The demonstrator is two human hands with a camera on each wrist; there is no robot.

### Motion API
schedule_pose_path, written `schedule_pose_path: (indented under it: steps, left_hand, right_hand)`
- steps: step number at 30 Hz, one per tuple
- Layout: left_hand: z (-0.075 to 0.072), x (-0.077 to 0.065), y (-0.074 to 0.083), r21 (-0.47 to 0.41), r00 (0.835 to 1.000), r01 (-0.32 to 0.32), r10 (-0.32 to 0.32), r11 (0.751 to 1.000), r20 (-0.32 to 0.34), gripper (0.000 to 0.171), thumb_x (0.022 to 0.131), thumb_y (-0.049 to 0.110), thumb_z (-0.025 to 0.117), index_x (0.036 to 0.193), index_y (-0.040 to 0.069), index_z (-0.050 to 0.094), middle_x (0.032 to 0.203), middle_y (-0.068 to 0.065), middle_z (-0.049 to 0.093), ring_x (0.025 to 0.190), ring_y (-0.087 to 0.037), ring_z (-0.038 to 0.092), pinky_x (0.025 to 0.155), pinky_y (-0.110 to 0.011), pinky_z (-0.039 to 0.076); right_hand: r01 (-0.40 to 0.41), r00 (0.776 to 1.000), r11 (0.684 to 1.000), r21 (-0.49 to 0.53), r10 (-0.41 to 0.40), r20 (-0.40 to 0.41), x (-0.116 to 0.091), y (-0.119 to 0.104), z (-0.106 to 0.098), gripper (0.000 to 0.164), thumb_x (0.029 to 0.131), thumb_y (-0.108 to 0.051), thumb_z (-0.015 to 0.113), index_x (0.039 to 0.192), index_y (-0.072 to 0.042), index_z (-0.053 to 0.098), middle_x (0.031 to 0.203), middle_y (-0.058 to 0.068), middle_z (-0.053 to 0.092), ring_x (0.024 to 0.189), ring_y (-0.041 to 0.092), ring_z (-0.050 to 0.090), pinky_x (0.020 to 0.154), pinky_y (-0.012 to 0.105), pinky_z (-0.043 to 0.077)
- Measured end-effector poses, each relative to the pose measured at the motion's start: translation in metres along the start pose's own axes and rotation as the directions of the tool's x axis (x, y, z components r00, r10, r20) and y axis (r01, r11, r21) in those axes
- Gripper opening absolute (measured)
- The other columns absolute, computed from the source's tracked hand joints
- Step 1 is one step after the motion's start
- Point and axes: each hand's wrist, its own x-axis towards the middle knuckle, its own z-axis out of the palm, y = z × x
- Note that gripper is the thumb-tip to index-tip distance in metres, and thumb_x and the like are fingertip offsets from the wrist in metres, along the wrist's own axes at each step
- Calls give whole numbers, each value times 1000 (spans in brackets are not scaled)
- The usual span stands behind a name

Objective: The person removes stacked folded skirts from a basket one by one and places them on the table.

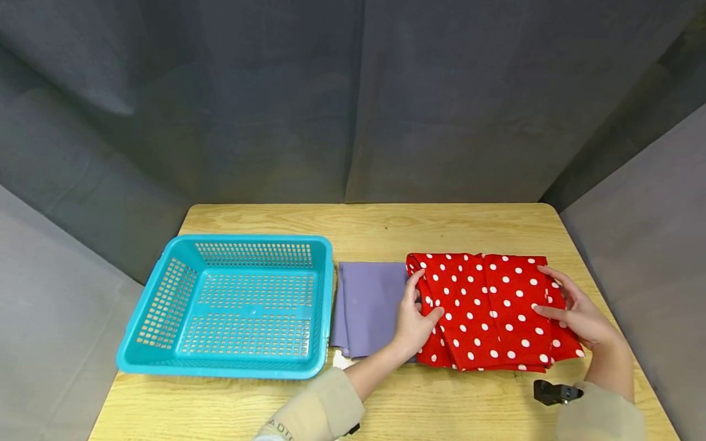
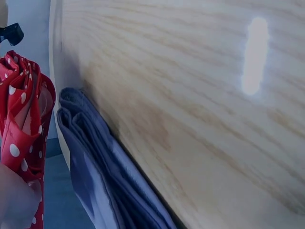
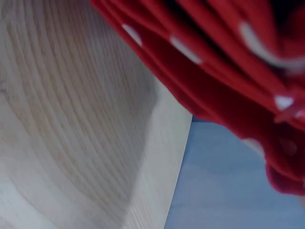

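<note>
A folded red cloth with white dots (image 1: 491,312) lies on the right side of the table. My left hand (image 1: 413,324) grips its left edge, thumb on top and some fingers hidden under the fabric. At the opposite edge my right hand (image 1: 584,315) holds the cloth with the thumb over its top layer. The stacked folds of the red cloth (image 3: 214,62) show close up in the right wrist view. Just left of it is a folded purple cloth (image 1: 372,306), partly covered by the red one; its layered edge (image 2: 109,167) shows in the left wrist view.
A turquoise plastic basket (image 1: 254,312) with perforated walls stands on the left of the wooden table (image 1: 452,407), close beside the purple cloth. Dark grey curtains (image 1: 265,104) hang behind the table and along its sides.
</note>
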Motion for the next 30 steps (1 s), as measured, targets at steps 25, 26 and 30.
schedule_pose_path:
  steps: [25, 26, 30]
  left_hand:
    - [29, 0, -7, 21, 1000, 17, -17, 1000, 8, 76, 78, -8, 64, 138, 23, 31, 101, -8, 58, 71, -12, 61, 64, -19, 50]
    - [30, 2, -13, 23, 1000, 26, -26, 999, 11, 77, 78, -7, 65, 138, 27, 31, 101, -7, 57, 71, -11, 60, 64, -19, 50]
    - [37, 8, -26, 51, 999, 31, -32, 998, 12, 78, 78, -3, 67, 137, 34, 31, 96, 0, 56, 66, -5, 57, 62, -19, 50]
  right_hand:
    - [-23, 1000, 990, -140, 20, -24, -5, 17, -28, 76, 89, -18, 59, 145, -38, 12, 124, 5, 23, 92, 3, 36, 62, 32, 54]
    - [-27, 999, 989, -143, 24, -29, -5, 18, -29, 76, 88, -18, 59, 145, -38, 12, 123, 3, 23, 92, 3, 36, 62, 32, 54]
    - [-57, 998, 991, -122, 54, -30, -5, 22, -34, 76, 89, -17, 58, 145, -39, 12, 119, -6, 26, 89, 3, 38, 62, 30, 53]
